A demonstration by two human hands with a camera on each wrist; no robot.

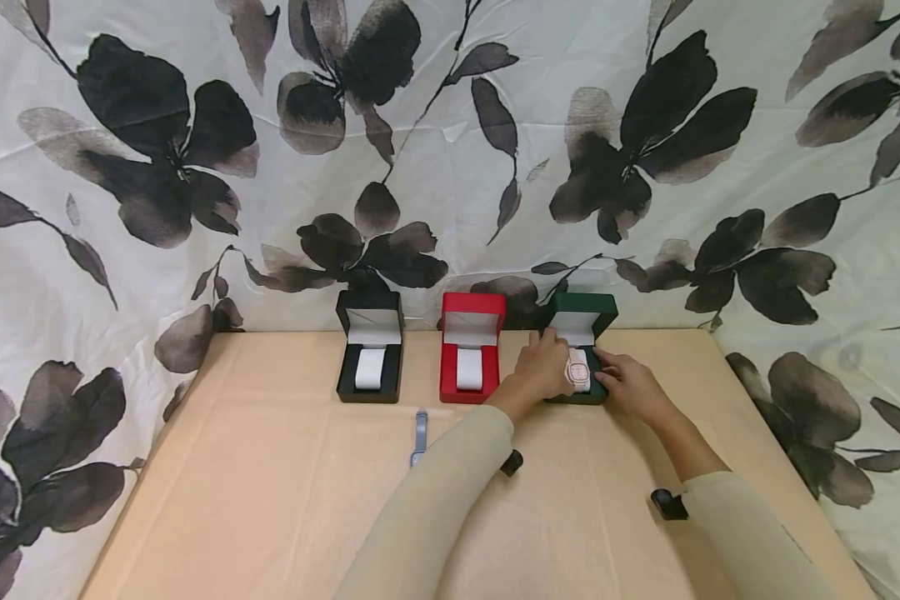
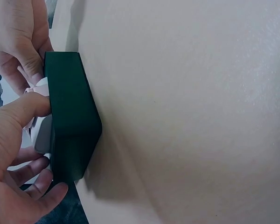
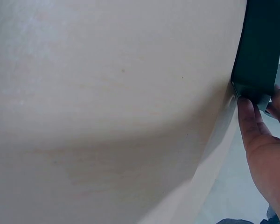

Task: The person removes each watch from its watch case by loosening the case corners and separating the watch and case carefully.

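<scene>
A pink watch (image 1: 577,372) lies on the cushion inside the green watch box (image 1: 587,398), whose lid stands up. My left hand (image 1: 543,367) reaches over the box's left side; its thumb (image 2: 37,103) presses at the watch and white cushion (image 2: 42,134), with the fingers bent round the far side. On the other side, my right hand (image 1: 633,385) holds the box wall, fingers outside and thumb at the rim, as the right wrist view shows. Part of the watch strap is hidden behind my left hand.
A red watch box (image 1: 447,385) and a black watch box (image 1: 347,385) stand open to the left, each with a white cushion. A blue watch (image 1: 421,432) lies on the table (image 1: 270,467), partly behind my left sleeve. Floral cloth (image 1: 480,167) hangs behind.
</scene>
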